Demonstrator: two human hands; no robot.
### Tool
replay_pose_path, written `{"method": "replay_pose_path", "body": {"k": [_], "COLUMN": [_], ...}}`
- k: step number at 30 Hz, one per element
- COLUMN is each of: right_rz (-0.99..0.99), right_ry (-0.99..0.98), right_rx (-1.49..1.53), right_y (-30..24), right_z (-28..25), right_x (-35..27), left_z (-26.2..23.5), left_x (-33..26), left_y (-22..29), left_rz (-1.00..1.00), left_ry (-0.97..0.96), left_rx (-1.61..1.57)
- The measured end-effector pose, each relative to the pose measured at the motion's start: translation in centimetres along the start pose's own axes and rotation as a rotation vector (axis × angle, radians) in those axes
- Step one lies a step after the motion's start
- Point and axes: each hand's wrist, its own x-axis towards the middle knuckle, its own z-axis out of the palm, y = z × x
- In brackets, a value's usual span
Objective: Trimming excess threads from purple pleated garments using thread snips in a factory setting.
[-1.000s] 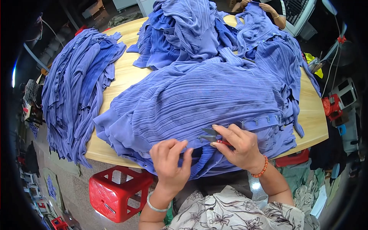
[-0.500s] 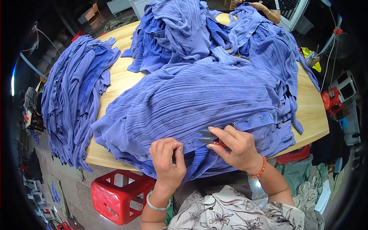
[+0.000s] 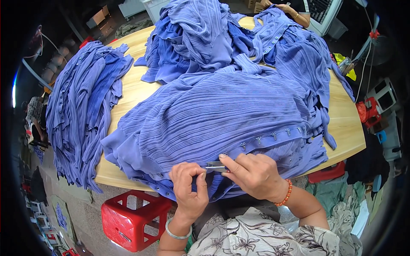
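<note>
Where the hands come together: one pair of snips (image 3: 217, 167), held in the fingers of the right hand (image 3: 255, 176), blades toward the left hand (image 3: 190, 186).
Left hand: fingers curled at the near side of the ribbed blue garment (image 3: 226, 113); cannot tell whether they pinch cloth.
Count: left heap (image 3: 83, 111), far heap (image 3: 196, 38), far-right heap (image 3: 299, 62); one red stool (image 3: 128, 226), near left.
Room: pale tabletop (image 3: 347, 128) shows between left heap and garment, and along the right edge.

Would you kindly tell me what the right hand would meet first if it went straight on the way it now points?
Leading with the small, pointed, grey metal snips, the right hand would likely meet the left hand first, though depth between them is unclear.
</note>
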Motion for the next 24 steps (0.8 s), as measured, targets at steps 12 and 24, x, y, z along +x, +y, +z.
{"method": "replay_pose_path", "body": {"k": [12, 24], "right_rz": [0.142, 0.275], "right_ry": [0.056, 0.140], "right_rx": [0.095, 0.066], "right_y": [0.4, 2.7], "right_z": [-0.4, -2.0], "right_x": [-0.1, -2.5], "left_z": [-1.6, -3.4], "left_x": [-2.4, -0.8], "left_y": [1.5, 1.4], "left_rz": [0.094, 0.024], "left_ry": [-0.282, -0.060], "left_rx": [-0.098, 0.103]}}
